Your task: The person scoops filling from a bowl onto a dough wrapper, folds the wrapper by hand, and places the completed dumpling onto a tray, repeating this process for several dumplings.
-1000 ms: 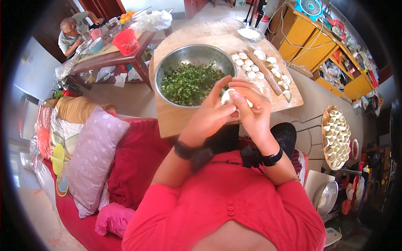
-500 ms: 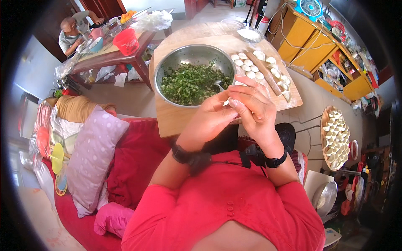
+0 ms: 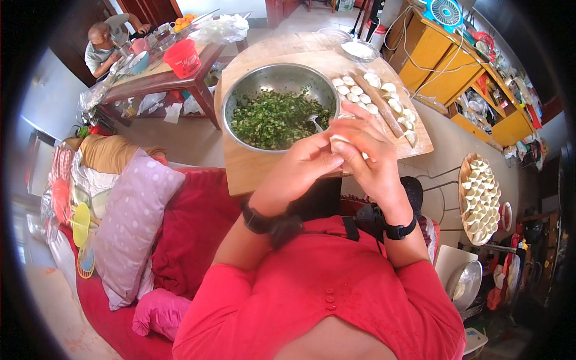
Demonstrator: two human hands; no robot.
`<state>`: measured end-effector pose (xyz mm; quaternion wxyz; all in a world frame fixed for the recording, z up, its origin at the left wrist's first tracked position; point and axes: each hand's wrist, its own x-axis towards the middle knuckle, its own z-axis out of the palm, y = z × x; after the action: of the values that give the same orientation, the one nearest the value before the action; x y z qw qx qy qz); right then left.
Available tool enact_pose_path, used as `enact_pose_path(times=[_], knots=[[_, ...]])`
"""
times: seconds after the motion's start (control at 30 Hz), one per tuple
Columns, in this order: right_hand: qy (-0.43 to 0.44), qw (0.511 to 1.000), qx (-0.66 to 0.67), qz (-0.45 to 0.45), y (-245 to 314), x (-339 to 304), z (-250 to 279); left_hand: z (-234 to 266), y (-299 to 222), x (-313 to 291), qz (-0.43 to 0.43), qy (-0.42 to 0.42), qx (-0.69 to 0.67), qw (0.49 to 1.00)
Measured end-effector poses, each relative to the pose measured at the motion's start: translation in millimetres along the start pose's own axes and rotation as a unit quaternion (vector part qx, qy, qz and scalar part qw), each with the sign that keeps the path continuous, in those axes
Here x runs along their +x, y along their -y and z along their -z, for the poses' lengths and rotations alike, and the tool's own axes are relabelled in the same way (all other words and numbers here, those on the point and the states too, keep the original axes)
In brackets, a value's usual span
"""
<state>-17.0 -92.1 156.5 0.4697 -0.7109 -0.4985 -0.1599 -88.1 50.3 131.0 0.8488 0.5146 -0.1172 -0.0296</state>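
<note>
My left hand (image 3: 300, 171) and my right hand (image 3: 372, 157) meet in front of my chest, both pinched on a small white dumpling (image 3: 339, 141), mostly hidden by my fingers. Just beyond them stands a steel bowl (image 3: 240, 96) of chopped green filling with a spoon (image 3: 314, 122) in it. To its right, on the wooden board (image 3: 252, 171), lie several round dough wrappers (image 3: 355, 91) and a rolling pin (image 3: 378, 103).
A round tray (image 3: 463, 198) of finished dumplings sits at the right. A red sofa with a dotted pillow (image 3: 129, 222) is at my left. Another person (image 3: 102, 42) sits at a low wooden table (image 3: 159, 81) with a red tub at the far left. Yellow cabinets (image 3: 444, 66) stand far right.
My hands have shifted slightly toward my body and lifted, still working the same dumpling between the fingers. The bowl and board have not moved.
</note>
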Motion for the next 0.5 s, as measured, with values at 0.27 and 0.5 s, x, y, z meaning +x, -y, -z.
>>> enact_pose_path(times=[0.27, 0.5], knots=[[0.047, 0.998, -0.035, 0.032, -3, 1, 8, 3, 3, 1, -0.001, 0.002, 0.017, 1.000], [-0.008, 0.999, -0.043, -0.002, -2, 1, -3, 1, 2, 1, -0.004, -0.017, 0.029, 0.999]])
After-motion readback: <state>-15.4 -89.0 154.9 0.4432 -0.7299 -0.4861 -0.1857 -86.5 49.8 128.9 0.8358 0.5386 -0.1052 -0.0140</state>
